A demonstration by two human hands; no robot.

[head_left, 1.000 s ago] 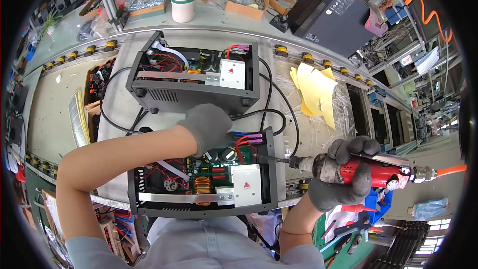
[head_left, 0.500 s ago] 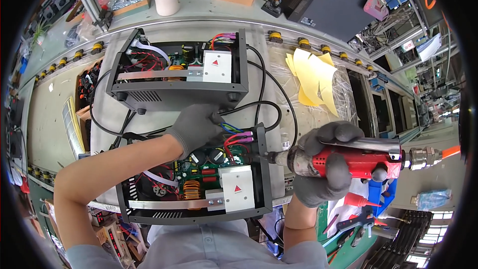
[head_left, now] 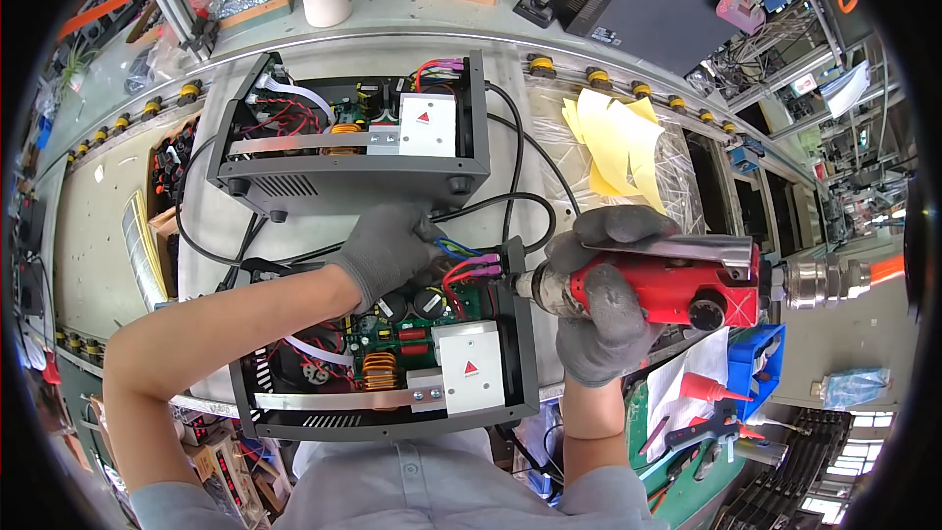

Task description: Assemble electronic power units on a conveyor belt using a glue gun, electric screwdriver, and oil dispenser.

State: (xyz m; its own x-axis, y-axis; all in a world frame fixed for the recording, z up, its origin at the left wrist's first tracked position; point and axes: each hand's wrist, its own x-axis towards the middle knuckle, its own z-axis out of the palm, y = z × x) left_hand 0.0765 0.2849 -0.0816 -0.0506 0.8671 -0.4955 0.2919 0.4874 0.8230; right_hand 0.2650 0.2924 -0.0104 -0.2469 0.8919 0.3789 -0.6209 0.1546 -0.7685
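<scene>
Looking at the nearer dark gray box (head_left: 383,426), open-topped on the surface (head_left: 221,221): green board (head_left: 392,345), copper coil (head_left: 380,371), white plate (head_left: 469,385). Got a red power tool (head_left: 677,290) wrapped snug in the right hand (head_left: 610,322), nose (head_left: 551,291) at the box's right side. Got the left hand (head_left: 388,250) half-curled near blue wires (head_left: 453,249), can't tell if holding any.

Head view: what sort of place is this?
Probably an electronics assembly workshop. The near open case and far open case both expose circuit boards, the right hand grips a red power tool, and yellow-and-black rollers run behind them.
</scene>
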